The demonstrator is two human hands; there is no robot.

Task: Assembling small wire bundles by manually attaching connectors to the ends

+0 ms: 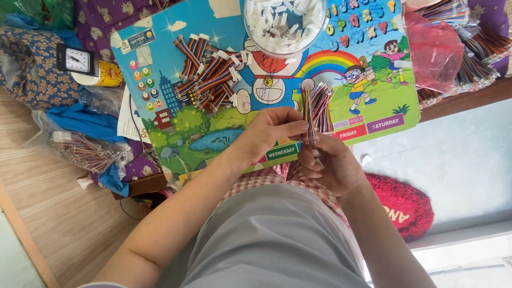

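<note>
Head view shows a short ribbon cable [308, 114] of many coloured wires held between both hands, just above the near edge of a cartoon-printed board [373, 96]. Its long axis stands nearly upright in the picture, running away from the person: the far end points toward the white bowl of small plastic connectors [284, 24], the near end sits down in the right hand [328, 165]. The right hand is closed around that lower end; the left hand [269, 130] pinches the strip at mid-length with fingertips and thumb.

As I judge it, the main risk is slip: the strip is thin and gripped only by fingertips, so a twist could fan the wires apart or let it drop into the loose bundle of wires [321, 104] just beside it, where it would be hard to tell apart. A careless elbow could also nudge the heap of finished cables [208, 72] farther left on the board, or tip the bowl.
</note>
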